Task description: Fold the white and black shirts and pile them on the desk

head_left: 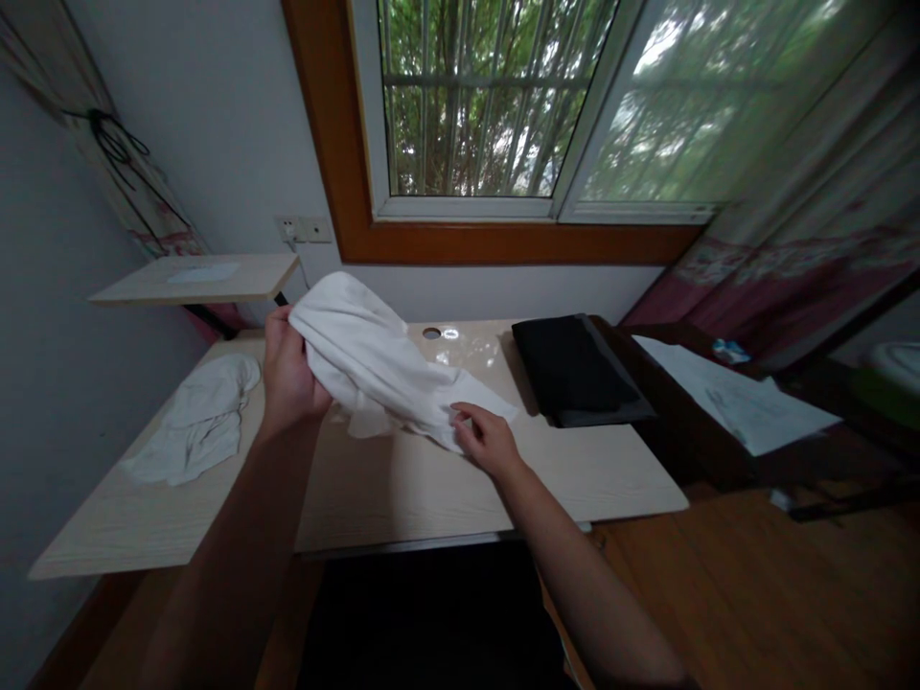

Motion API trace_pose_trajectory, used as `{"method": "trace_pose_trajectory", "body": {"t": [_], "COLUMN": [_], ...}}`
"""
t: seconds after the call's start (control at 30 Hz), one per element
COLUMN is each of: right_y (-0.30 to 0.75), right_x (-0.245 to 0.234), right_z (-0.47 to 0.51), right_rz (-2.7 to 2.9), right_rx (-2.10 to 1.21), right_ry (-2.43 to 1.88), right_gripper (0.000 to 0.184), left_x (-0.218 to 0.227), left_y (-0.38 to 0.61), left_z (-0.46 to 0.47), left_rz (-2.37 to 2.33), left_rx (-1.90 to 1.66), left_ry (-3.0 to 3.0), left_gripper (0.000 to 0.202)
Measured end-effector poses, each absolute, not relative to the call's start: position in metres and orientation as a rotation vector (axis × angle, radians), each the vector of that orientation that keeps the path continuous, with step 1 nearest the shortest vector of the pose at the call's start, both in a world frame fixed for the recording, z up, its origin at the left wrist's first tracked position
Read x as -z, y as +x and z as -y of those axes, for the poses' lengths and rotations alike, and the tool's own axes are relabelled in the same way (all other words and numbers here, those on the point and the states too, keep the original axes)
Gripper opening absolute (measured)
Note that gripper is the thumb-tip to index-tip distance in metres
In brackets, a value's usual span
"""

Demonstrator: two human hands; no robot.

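Dark shape (431, 613) sat bottom centre, clothing or seat, couldn't tell. Right hand (493, 441), just right of centre: thumb and index fingertips at the lower edge of a white cloth (366, 350); couldn't tell if pinched tight. Left hand (287, 369), left of centre, grasped the cloth's raised end. Cloth slanted between them, mid-frame, above the tabletop (460, 498), loose folds drooping underneath. My call: a firm pinch at the right, light tension between both hands and smoothing the droop suited it best; limp fabric would likely bunch otherwise.

Around: crumpled white cloth (208, 412) on the tabletop at left, beyond the left forearm. Black folder (575, 369) right of centre, near the cloth's right tip, probably limiting spread that way. Raised shelf (259, 273), upper left, close behind the left hand, likely a bump risk. White sheet (740, 398) lay farther right. Window (489, 105) at top.
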State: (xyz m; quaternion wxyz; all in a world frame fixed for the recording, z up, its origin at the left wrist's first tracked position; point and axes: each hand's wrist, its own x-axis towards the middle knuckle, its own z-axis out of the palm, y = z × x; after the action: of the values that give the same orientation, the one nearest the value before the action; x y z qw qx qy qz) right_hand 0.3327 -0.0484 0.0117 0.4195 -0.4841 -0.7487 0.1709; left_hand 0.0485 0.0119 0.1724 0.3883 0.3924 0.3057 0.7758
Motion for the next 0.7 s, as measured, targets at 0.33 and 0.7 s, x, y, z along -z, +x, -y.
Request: {"method": "trace_pose_trajectory", "body": {"t": [0.33, 0.7], "right_y": [0.328, 0.325], "right_x": [-0.007, 0.001], "right_z": [0.039, 0.037], "right_rz": [1.913, 2.257], "right_rx": [-0.339, -0.294], "right_ry": [-1.119, -1.214], "right_gripper": [0.059, 0.022], "left_x": [-0.127, -0.111], "left_y": [0.047, 0.102], "left_z": [-0.002, 0.036], "left_rz": [-1.308, -0.936], "left_rx": [-0.958, -0.833], "left_ry": [1.475, 1.195], "left_gripper": [0.017, 0.032]}}
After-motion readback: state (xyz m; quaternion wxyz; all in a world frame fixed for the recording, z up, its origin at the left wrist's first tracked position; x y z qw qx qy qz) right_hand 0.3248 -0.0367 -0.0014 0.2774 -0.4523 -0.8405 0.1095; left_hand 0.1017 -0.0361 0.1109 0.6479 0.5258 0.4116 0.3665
